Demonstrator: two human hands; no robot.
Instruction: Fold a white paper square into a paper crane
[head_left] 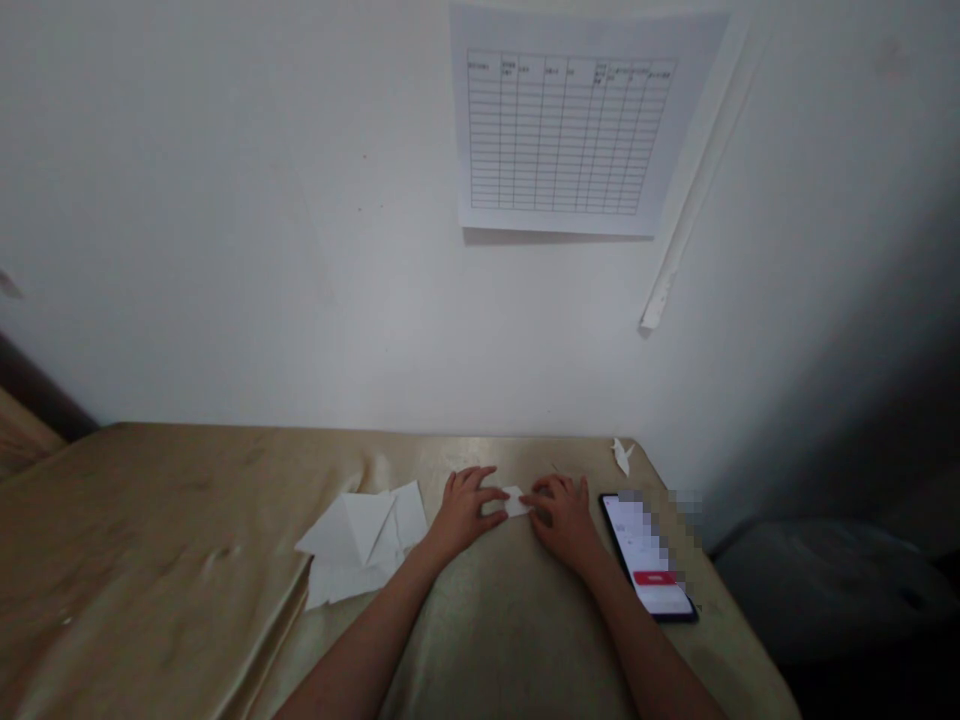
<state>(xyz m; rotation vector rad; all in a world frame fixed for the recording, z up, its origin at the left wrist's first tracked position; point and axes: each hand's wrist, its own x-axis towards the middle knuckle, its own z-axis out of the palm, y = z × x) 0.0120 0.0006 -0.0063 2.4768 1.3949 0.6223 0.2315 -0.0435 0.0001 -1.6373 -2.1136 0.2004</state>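
A small piece of folded white paper (pixel 515 502) lies on the table between my two hands. The thumb and index finger of my left hand (pixel 466 510) hold its left edge, while the other fingers of that hand are raised and spread. From the other side, my right hand (pixel 564 515) grips the paper's right edge with its index finger and thumb, the remaining fingers bent. The exact folds are too small to make out. Left of my left forearm is a loose stack of white paper sheets (pixel 352 545), some creased or torn along the edges.
A phone (pixel 652 590) with a lit screen lies right of my right forearm. Near the table's back right corner sits a small folded paper figure (pixel 622 457). The brownish table cover (pixel 187 560) is wrinkled. A printed table sheet (pixel 562 140) hangs on the wall behind.
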